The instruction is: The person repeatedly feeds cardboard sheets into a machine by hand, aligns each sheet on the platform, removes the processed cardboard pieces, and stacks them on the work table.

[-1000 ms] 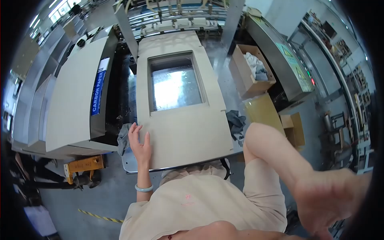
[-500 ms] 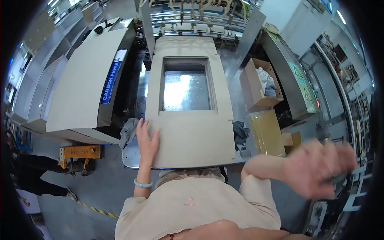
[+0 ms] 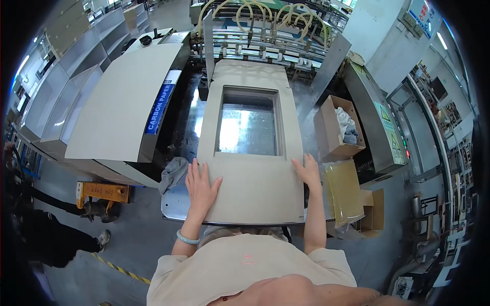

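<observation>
A beige cardboard sheet (image 3: 255, 194) with a rectangular window lies on a metal machine table (image 3: 173, 204) in front of me. Stepped edges around the window suggest several sheets in a stack. My left hand (image 3: 202, 187) rests on the sheet's left edge, fingers stretched out and thumb apart. On the opposite edge lies my right hand (image 3: 309, 174), also open, its fingers pointing forward. Neither hand grips anything. Beside my left fingers is a crumpled grey cloth (image 3: 173, 173). Shiny metal shows through the window.
Rollers and hoses (image 3: 260, 43) stand beyond the sheet. A carton of rags (image 3: 332, 137) and a yellowish wrapped block (image 3: 345, 193) sit to the right. At left are a panel labelled CARBON PAPER (image 3: 160, 104), an orange pallet jack (image 3: 104, 192) and a person's leg (image 3: 61, 239).
My right hand has come in from the far right onto the sheet's right edge. The left hand stays on the left edge. The camera view has shifted slightly.
</observation>
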`<state>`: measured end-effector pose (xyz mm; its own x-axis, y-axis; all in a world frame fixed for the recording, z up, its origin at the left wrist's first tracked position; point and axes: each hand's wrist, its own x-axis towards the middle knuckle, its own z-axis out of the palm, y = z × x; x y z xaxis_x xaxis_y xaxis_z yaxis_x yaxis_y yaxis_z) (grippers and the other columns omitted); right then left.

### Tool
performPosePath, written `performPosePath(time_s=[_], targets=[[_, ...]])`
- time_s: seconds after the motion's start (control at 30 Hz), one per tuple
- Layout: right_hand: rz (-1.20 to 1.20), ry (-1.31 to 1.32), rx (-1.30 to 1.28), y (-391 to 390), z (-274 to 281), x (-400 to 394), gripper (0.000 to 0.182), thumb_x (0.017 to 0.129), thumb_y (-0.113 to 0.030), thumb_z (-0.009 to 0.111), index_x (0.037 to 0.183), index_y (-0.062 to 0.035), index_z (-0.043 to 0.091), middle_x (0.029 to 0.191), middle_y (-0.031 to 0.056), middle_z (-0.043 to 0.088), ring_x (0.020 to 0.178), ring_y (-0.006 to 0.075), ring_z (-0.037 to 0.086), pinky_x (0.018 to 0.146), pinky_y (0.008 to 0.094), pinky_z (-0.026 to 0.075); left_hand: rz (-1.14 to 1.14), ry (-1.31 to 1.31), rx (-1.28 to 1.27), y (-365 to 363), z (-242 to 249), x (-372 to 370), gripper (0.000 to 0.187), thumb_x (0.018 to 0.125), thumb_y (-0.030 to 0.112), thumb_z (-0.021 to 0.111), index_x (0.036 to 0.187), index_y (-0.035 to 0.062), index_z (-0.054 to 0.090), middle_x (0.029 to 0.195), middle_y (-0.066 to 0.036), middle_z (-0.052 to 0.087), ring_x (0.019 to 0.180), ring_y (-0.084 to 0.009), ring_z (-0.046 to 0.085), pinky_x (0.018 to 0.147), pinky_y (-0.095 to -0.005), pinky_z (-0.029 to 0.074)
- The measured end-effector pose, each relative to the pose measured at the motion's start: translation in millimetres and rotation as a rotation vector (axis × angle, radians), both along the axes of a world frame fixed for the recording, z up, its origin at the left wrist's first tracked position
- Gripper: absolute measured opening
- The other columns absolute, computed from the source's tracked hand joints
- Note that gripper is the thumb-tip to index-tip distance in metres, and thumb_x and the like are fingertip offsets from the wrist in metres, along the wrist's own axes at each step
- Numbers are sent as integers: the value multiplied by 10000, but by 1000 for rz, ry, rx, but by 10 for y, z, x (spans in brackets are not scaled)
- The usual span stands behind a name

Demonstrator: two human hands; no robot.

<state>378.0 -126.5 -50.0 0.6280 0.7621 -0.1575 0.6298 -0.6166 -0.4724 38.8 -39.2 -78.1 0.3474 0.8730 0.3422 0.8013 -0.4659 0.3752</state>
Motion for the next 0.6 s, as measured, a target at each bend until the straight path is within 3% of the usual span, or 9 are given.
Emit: performPosePath(time_s=[0.2,0.33,0.37,0.5,0.6], targets=[[-24,-244,61,-15,123,-164,609,869,-424,590,1275,27,530,1343,262,484,1213,381,489,989,414,409,-7,19,0,-11,1,-1,642,865,373,617,1325,-48,464,1471,-295,266,1333,-458,283,1071,-511,240],[55,-11,450,-51,161,-57,494,855,-301,642,1224,17,559,1150,221,608,1029,320,592,892,377,463,-12,4,-18,-15,28,1,663,861,379,621,1338,-50,454,1476,-297,258,1339,-457,278,1072,-510,239],[60,-11,453,-50,179,-27,494,855,-301,642,1224,17,559,1150,221,608,1029,320,592,892,377,463,-7,2,-15,-9,33,-9,663,861,379,621,1338,-50,454,1476,-297,258,1339,-457,278,1072,-510,239],[-74,502,344,-42,254,109,428,844,-167,654,1216,15,549,1014,154,639,866,225,603,777,312,491,-15,-91,-137,28,62,-66,686,863,391,618,1355,-52,438,1482,-301,249,1358,-449,263,1080,-521,239],[-114,696,427,-57,84,249,430,849,-153,646,1231,13,540,1007,142,636,862,198,591,755,287,489,67,-194,-257,79,164,-98,687,866,392,614,1358,-52,435,1484,-301,246,1366,-443,259,1085,-526,238]])
